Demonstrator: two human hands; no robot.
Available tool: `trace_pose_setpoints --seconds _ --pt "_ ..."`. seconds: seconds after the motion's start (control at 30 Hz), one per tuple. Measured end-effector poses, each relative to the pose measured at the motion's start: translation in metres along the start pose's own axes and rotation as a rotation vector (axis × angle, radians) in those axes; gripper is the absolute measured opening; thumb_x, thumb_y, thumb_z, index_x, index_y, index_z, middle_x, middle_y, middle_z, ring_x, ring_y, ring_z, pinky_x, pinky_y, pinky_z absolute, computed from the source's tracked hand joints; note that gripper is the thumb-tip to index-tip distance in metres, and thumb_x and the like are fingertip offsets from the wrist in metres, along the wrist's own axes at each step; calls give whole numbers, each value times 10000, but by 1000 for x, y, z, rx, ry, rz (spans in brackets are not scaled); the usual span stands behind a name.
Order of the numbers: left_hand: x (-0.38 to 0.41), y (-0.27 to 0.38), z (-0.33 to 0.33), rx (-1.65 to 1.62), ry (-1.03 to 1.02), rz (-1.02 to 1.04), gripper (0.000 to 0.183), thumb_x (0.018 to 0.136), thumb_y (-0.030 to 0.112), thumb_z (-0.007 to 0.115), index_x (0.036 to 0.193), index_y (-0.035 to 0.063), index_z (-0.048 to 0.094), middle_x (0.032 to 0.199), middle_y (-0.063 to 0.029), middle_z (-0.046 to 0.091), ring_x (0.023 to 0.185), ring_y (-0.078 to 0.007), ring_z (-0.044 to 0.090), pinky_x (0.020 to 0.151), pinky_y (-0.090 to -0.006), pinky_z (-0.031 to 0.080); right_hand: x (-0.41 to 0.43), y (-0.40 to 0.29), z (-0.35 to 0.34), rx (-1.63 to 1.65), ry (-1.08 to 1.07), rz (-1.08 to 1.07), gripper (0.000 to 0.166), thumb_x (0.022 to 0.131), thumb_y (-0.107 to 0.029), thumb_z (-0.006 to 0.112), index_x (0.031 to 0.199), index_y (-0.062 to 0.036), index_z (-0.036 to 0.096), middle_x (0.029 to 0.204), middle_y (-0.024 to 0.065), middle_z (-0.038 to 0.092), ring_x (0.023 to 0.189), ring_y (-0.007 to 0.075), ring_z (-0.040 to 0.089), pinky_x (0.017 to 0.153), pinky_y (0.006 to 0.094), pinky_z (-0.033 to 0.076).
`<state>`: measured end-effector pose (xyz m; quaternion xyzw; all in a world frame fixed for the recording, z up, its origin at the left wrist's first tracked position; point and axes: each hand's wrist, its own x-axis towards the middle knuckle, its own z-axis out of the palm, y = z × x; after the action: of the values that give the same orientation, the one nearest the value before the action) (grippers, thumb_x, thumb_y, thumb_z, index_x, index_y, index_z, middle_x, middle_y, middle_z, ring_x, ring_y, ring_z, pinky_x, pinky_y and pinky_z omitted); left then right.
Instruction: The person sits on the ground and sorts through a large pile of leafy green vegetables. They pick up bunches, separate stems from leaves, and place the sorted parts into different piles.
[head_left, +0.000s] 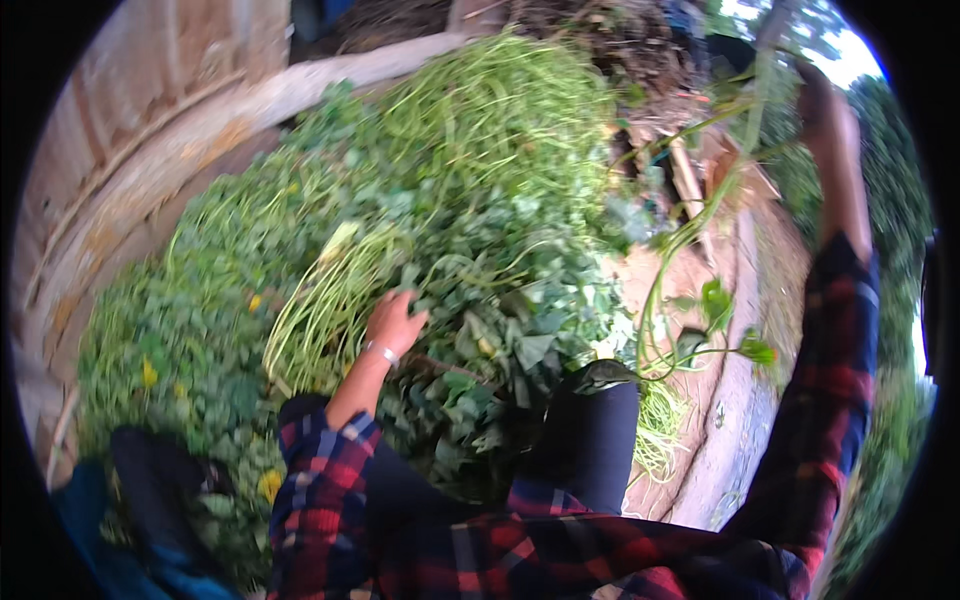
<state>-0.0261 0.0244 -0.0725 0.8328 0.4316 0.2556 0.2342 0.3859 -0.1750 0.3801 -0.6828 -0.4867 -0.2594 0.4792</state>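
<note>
My left hand (397, 322) reaches down onto a large heap of leafy green vines (480, 217), beside a bunch of pale green stems (330, 300). Its fingers are partly hidden among leaves, so whether they grip anything is unclear. Raised high at the upper right, my right hand (817, 101) is blurred. Long green vine stems (697, 221) hang from near it down toward my knee, with a few leaves at their lower end. The hand seems closed on them. More pale stems (506, 112) lie at the far side of the heap.
A wooden plank wall (172, 67) and a curved log (375, 64) border the heap. Broken wood pieces (690, 180) lie on bare earth to the right, near another pale log edge (720, 420). Someone's dark-clothed leg (161, 487) is at the lower left.
</note>
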Motion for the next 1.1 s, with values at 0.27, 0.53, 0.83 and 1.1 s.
trace_pose_setpoints --seconds 0.27,0.53,0.83,1.1 --pt "2 8 -2 -86 16 136 258 756 196 654 943 25 612 965 -160 593 935 -346 555 813 -411 454 34 -111 54 959 -267 33 277 942 -287 430 910 -88 621 566 -72 431 464 58 288 430 202 233" --pt "13 0 -23 -250 99 110 196 777 136 648 923 9 612 879 -137 614 788 -296 614 696 -374 491 -40 -227 123 341 -714 -642 284 897 -343 501 951 -103 644 687 41 560 604 131 499 596 292 418" --pt "-11 48 -41 -429 231 332 259 767 67 642 1022 44 607 989 -127 610 874 -274 607 749 -342 490 -229 -85 297 -142 -1058 -932 225 802 -275 605 725 -67 570 725 70 577 682 273 610 582 381 500" --pt "-2 43 -37 107 137 417 332 795 202 624 1093 74 556 951 -99 618 922 -247 574 958 -434 324 -302 -83 292 -143 -966 -1058 128 685 -234 633 747 -125 608 805 -8 552 896 193 535 793 326 409"
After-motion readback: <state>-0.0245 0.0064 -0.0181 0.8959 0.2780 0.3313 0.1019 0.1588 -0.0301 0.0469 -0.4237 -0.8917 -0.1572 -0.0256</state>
